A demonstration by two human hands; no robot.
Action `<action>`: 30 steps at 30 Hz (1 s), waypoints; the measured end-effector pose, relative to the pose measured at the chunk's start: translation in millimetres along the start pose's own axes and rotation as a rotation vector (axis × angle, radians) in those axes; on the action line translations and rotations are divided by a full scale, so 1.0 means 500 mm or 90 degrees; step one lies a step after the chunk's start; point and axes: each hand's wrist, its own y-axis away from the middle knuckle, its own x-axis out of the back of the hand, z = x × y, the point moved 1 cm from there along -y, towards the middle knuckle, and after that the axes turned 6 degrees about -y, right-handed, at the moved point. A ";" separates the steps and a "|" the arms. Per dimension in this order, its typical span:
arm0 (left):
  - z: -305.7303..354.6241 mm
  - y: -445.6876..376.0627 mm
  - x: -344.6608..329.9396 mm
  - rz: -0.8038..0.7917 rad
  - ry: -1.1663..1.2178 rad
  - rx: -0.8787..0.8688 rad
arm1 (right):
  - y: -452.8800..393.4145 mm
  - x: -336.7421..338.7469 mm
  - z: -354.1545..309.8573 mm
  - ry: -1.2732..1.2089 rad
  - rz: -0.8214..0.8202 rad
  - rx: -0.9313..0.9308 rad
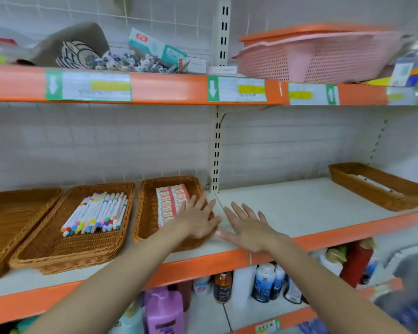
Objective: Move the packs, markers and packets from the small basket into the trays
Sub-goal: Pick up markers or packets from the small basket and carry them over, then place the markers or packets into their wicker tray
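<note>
Left fingers [198, 203]: spread flat on the right rim of the brown wicker tray [145, 213], holding nothing.
Right fingers [237, 210]: splayed over the white shelf [287, 208], empty.
Red-and-white packs [170, 201]: just under the left fingertips.
Coloured-cap markers [94, 213]: next tray leftward.
Risk: pressing the rim could tip the tray, spilling packs.

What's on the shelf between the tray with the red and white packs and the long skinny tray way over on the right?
Only the person's right hand, held open over bare white shelf. Nothing else shows between the packs tray and the long tray in the head view.
</note>
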 end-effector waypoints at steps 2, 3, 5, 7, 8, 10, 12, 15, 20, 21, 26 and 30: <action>0.031 -0.048 0.008 0.002 -0.001 -0.025 | -0.006 0.018 0.043 0.008 0.004 -0.024; 0.047 -0.070 0.012 0.003 -0.006 -0.035 | -0.011 0.026 0.065 0.007 0.012 -0.036; 0.079 -0.110 0.016 -0.005 -0.009 -0.053 | -0.015 0.035 0.107 0.002 0.021 -0.061; 0.113 -0.142 0.013 -0.016 -0.016 -0.074 | -0.015 0.036 0.145 -0.001 0.017 -0.084; 0.130 -0.157 0.012 -0.020 -0.026 -0.084 | -0.016 0.036 0.165 -0.005 0.015 -0.094; 0.163 -0.183 0.010 -0.029 -0.032 -0.098 | -0.013 0.036 0.206 -0.013 0.015 -0.111; 0.199 -0.206 0.009 -0.038 -0.027 -0.109 | -0.006 0.038 0.248 -0.018 0.020 -0.123; 0.263 -0.230 0.008 -0.048 -0.027 -0.127 | 0.008 0.043 0.314 -0.022 0.022 -0.131; 0.400 -0.257 0.010 -0.043 -0.029 -0.128 | 0.069 0.059 0.437 -0.019 0.021 -0.126; 0.434 -0.259 0.011 -0.041 -0.026 -0.127 | 0.087 0.063 0.466 -0.016 0.021 -0.127; 0.598 -0.264 0.010 -0.037 -0.005 -0.130 | 0.163 0.085 0.606 -0.011 0.021 -0.146; 0.692 -0.279 0.018 -0.048 -0.017 -0.134 | 0.197 0.093 0.695 -0.027 0.028 -0.144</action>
